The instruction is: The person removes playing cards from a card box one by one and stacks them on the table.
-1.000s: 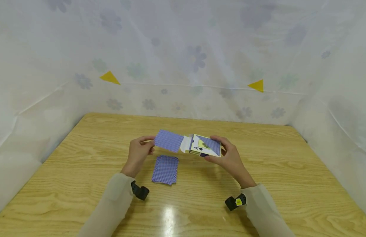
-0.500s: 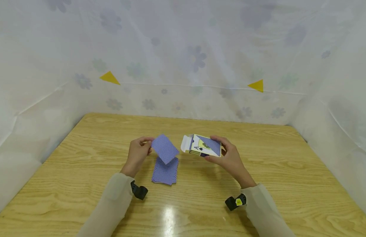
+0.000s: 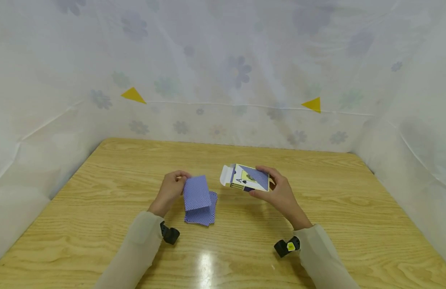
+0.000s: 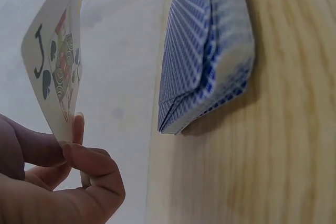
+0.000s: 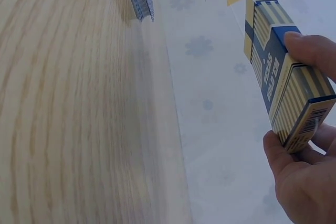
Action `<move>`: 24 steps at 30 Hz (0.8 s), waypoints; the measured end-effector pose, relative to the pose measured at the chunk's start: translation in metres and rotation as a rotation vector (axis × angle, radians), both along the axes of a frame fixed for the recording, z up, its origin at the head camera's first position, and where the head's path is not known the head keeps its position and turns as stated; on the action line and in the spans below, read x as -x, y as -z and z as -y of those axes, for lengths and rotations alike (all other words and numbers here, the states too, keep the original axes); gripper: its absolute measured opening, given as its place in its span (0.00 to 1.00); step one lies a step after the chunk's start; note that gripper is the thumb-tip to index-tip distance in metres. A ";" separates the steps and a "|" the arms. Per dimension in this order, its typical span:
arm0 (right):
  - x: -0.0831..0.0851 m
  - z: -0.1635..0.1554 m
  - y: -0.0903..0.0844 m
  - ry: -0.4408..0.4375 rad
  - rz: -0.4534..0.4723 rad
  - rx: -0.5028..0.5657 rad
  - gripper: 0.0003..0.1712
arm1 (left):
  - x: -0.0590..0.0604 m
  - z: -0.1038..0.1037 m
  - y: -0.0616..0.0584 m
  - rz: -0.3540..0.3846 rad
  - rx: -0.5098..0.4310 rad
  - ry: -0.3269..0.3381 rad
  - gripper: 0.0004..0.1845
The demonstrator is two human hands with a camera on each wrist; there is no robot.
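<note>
Left hand (image 3: 171, 189) pinches a single card (image 3: 196, 193), now lowered from beside the card box (image 3: 246, 178) to just above the pile (image 3: 202, 212) near the table's (image 3: 317, 192) middle. Right hand (image 3: 277, 194) grips the open box, so dealing onto the pile continues.

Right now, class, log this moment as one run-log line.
left hand: pinches jack card above card pile | right hand: holds open card box | table: wooden
</note>
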State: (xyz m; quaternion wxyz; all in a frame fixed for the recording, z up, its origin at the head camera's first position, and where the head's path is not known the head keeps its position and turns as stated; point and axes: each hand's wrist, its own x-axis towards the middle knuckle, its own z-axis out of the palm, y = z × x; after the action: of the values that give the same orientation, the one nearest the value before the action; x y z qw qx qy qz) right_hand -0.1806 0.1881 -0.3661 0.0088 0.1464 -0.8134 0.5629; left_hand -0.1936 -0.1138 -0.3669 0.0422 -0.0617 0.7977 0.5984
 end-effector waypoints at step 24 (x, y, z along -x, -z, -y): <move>-0.002 0.000 -0.002 -0.009 0.002 -0.001 0.40 | -0.001 -0.002 0.011 0.071 0.197 0.167 0.11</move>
State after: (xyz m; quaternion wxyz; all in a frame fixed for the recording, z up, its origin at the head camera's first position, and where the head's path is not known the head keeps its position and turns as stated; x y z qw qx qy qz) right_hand -0.1784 0.1883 -0.3638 0.0055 0.1496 -0.8130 0.5627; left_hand -0.1925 -0.1121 -0.3784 0.1139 -0.0202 0.8529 0.5090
